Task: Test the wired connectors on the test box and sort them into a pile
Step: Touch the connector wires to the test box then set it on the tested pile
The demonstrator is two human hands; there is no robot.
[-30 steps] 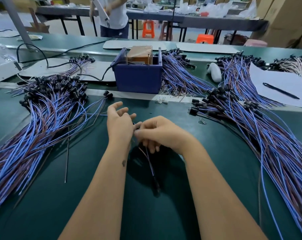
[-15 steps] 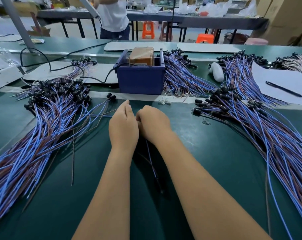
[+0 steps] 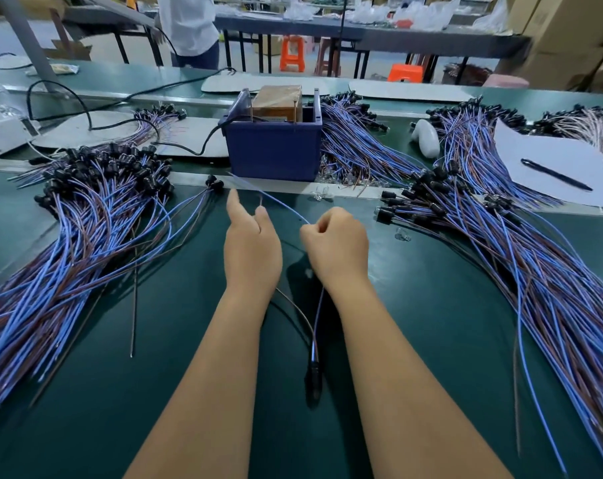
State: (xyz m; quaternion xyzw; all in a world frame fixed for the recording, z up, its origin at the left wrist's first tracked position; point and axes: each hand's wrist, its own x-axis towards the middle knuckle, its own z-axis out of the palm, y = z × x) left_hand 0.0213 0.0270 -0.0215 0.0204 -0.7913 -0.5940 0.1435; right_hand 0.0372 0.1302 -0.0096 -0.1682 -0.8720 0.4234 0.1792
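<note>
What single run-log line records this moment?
left hand: pinches brown lead | right hand: grips blue lead | connector: hangs below | test box: untouched

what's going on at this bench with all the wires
A person is working one wired connector in front of the blue test box. The right hand pinches its blue lead, the left hand holds up the brown lead's end, and both ends point toward the box without touching it. The black connector end hangs down between the forearms. Large piles of similar wires lie on the left and right.
</note>
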